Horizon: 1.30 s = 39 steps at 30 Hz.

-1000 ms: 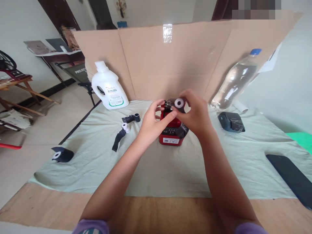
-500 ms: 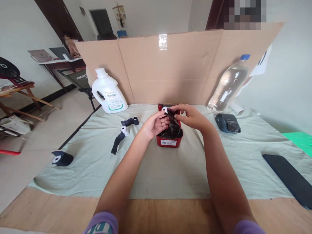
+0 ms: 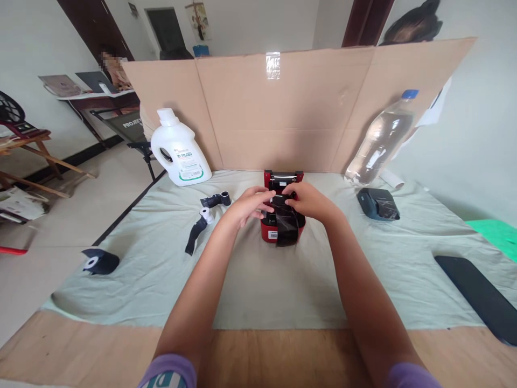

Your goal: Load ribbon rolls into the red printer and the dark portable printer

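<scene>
A small red label printer [image 3: 266, 234] stands on the cloth with its lid [image 3: 298, 177] raised toward the cardboard. Over its opening lies a roll of glossy black paper [image 3: 287, 221], whose loose end hangs down across the printer's front. My left hand [image 3: 251, 206] grips the roll from the left, thumb on top and fingers curled, partly hiding the printer's side. From the right, my right hand [image 3: 310, 200] holds the roll with thumb and fingers at its upper edge. How deep the roll sits in the printer is hidden by my fingers.
Left on the cloth are black-and-white paper rolls [image 3: 197, 231] and another roll [image 3: 100, 262]. A white detergent bottle [image 3: 183, 153], a water bottle [image 3: 379, 141] and a cardboard screen [image 3: 278, 113] stand behind. A dark printer-like box [image 3: 377, 203] and a phone [image 3: 476, 296] lie right.
Both hands have shifted with the paper roll onto the printer's opening. The paper's loose end now hangs over the front, covering part of the label, and the raised lid shows.
</scene>
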Available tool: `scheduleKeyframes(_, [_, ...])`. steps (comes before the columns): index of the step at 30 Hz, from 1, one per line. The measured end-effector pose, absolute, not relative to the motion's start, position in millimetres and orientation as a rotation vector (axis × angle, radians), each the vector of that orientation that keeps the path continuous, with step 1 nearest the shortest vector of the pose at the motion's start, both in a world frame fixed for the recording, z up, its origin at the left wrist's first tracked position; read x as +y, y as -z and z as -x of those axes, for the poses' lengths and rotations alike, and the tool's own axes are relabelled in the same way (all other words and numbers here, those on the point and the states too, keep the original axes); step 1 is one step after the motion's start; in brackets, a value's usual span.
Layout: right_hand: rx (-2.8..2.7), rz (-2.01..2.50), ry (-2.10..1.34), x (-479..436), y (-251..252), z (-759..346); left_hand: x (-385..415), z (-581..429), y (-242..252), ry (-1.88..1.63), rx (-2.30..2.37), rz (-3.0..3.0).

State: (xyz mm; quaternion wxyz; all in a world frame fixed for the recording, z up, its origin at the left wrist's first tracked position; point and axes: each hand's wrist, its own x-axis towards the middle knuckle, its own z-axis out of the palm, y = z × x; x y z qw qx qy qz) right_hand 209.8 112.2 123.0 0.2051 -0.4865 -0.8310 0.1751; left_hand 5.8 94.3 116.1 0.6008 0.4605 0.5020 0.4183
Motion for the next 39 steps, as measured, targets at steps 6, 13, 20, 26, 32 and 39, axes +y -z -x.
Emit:
scheduleKeyframes(6, [-2.388,1.656,-0.222,118.4,-105.5,-195.5,96.6,3.0,-108.5,-1.116,1.249,-1.646])
scheduleKeyframes(13, [-2.351,1.773,-0.310,130.5,-95.1,-189.9,85.1,7.4,-107.6,-0.627,1.120,-2.057])
scheduleKeyframes(20, [-2.080,1.552,-0.646,130.0,-109.3,-228.3,76.1,4.0,-110.9,-0.656,1.204,-2.108])
scheduleKeyframes(26, [-1.519,1.336,-0.463,150.0,-91.6,-226.9,72.3,3.8,-122.9,-0.539,1.315,-2.260])
scheduleKeyframes(32, [-1.317,1.180,-0.665,154.1,-77.5,-214.5,98.1,59.8,-114.8,-0.599,1.858,-2.168])
scheduleKeyframes(39, [-1.227,1.137,-0.776,148.8,-79.3,-208.9,130.1,128.4,-66.5,-0.487,2.182,-2.034])
